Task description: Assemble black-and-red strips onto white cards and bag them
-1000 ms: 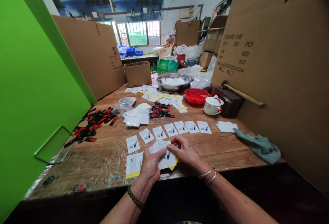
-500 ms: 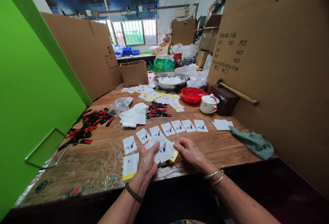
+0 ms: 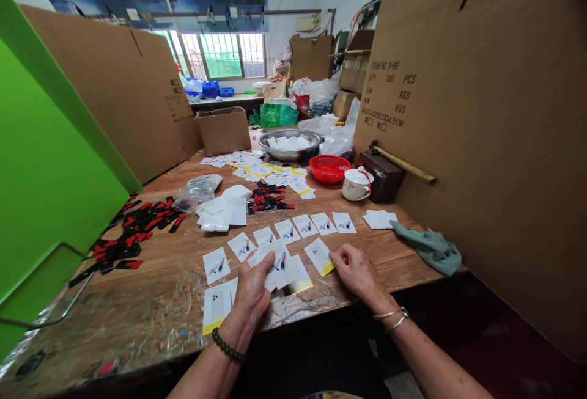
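Observation:
My left hand (image 3: 255, 283) is closed around a small fan of white printed cards (image 3: 280, 266), thumb on top. Between the thumb and fingers of my right hand (image 3: 356, 269) is the yellow-edged corner of a phone-picture card (image 3: 318, 255), held just over the table. Beyond my hands, several white cards with a coloured print (image 3: 303, 225) lie in a curved row. Another phone-picture card (image 3: 217, 306) with a yellow strip lies left of my left hand, partly overlapping other cards. A pale card with a yellow edge (image 3: 300, 275) shows beside the held fan.
Black-and-red strips (image 3: 151, 219) are heaped at left, near white packets (image 3: 224, 206). Farther back are a metal basin (image 3: 291, 153), a red basket (image 3: 330, 170) and a lidded cup (image 3: 356, 186). A grey-green cloth (image 3: 428, 249) lies at right. Tall cardboard (image 3: 472, 142) walls the right side.
My right hand has drawn a phone-picture card away from the fan to the right, and its face now shows. My left hand keeps its cards. The whole view has shifted slightly.

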`<state>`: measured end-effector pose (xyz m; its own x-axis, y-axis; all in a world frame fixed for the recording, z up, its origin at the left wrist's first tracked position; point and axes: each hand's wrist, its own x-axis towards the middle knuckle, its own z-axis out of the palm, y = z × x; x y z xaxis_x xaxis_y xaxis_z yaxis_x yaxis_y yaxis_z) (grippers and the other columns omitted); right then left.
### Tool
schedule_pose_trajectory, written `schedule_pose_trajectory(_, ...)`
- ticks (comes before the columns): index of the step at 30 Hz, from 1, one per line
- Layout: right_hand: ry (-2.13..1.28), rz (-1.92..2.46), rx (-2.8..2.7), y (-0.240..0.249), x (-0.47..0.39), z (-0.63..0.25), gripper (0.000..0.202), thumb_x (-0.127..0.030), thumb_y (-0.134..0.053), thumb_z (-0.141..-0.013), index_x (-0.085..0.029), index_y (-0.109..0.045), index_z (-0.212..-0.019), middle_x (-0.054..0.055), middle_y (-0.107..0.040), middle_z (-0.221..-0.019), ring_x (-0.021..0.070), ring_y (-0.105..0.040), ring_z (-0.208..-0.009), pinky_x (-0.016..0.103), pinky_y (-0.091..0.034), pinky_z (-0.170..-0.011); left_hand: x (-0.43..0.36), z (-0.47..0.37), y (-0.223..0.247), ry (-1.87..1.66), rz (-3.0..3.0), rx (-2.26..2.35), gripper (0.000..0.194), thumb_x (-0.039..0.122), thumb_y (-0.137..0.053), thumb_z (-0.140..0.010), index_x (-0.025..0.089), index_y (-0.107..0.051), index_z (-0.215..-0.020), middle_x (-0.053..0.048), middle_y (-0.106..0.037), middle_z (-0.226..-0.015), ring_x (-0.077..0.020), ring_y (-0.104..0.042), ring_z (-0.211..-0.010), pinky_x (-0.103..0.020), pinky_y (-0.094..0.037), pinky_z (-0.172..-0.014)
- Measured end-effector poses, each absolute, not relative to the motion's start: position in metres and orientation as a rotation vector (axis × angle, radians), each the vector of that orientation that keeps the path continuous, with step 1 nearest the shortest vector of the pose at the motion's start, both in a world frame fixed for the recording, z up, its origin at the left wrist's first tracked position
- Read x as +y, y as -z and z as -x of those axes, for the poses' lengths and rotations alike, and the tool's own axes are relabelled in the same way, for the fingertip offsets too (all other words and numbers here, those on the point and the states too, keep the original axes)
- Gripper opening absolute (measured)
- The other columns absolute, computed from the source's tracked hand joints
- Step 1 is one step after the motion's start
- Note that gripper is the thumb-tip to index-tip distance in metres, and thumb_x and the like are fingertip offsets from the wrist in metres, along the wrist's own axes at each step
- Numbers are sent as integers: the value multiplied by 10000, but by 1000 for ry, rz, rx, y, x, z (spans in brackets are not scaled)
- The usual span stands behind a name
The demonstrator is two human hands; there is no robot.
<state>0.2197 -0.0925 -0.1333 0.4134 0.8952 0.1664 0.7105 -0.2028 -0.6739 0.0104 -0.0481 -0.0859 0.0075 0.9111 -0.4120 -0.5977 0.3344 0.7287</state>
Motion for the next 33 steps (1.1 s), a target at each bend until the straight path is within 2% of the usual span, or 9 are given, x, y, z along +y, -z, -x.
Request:
schedule_pose_trajectory(5,-209,2040,-1550,126,-109,-208,212,-320,-490,-866,-222,-498,-678,43,-621,-652,196,-579,-646,290,-324,-605,-53,-24,88,-1170,-470,941,395,28,-806,-532,105,-662,-891,-100,-760,-825,-223,-717,-675,-369,-609,-686)
schedule_pose_trajectory(7,-211,1981,-1544,119,-110,-205,200,-354,-522,-865,-219,-514,-718,47,-627,-697,202,-582,-688,293,-350,-632,-55,-29,88,-1154,-492,936,424,47,-833,-487,111,-661,-868,-87,-756,-800,-216,-707,-650,-368,-604,-665)
schedule_pose_trajectory(10,-458,1786,-1440,108,-105,-197,244,-454,-579,-836,-212,-563,-809,28,-628,-737,185,-571,-691,284,-392,-644,-57,-38,89,-1133,-516,931,462,80,-869,-426,112,-650,-832,-71,-744,-745,-204,-689,-611,-355,-592,-636)
schedule_pose_trajectory(12,-665,1657,-1358,103,-99,-192,269,-467,-626,-786,-205,-581,-824,6,-614,-713,164,-551,-647,270,-404,-615,-58,-43,88,-1112,-532,912,489,103,-883,-410,106,-653,-841,-74,-743,-747,-201,-686,-608,-352,-586,-645)
schedule_pose_trajectory(16,-890,1526,-1214,103,-90,-188,240,-411,-651,-708,-192,-561,-669,-14,-567,-622,136,-506,-581,255,-385,-557,-59,-48,84,-1097,-527,876,456,117,-870,-438,101,-668,-847,-76,-746,-762,-192,-688,-629,-335,-580,-675)
schedule_pose_trajectory(21,-949,1486,-1064,107,-86,-191,271,-442,-650,-678,-185,-576,-634,-17,-558,-580,134,-499,-560,251,-385,-531,-59,-47,79,-1100,-518,865,384,94,-831,-457,97,-685,-812,-95,-757,-789,-237,-714,-695,-373,-589,-732)
schedule_pose_trajectory(26,-1102,1277,-895,108,-81,-186,339,-449,-699,-663,-188,-615,-862,-7,-636,-675,157,-576,-595,277,-471,-571,-60,-47,82,-1097,-536,877,414,78,-833,-439,102,-696,-829,-115,-768,-827,-263,-724,-729,-408,-593,-758)
schedule_pose_trajectory(30,-938,1288,-964,112,-75,-187,268,-421,-706,-694,-183,-657,-807,6,-627,-698,142,-552,-575,276,-467,-562,-59,-47,83,-1097,-536,886,434,78,-843,-428,99,-701,-837,-118,-770,-834,-255,-723,-704,-416,-597,-760)
schedule_pose_trajectory(33,-626,1328,-1111,114,-75,-189,178,-365,-680,-757,-190,-703,-779,40,-626,-809,166,-586,-686,290,-484,-626,-58,-46,84,-1095,-512,873,410,75,-836,-449,102,-701,-835,-113,-769,-831,-261,-728,-760,-407,-592,-792)
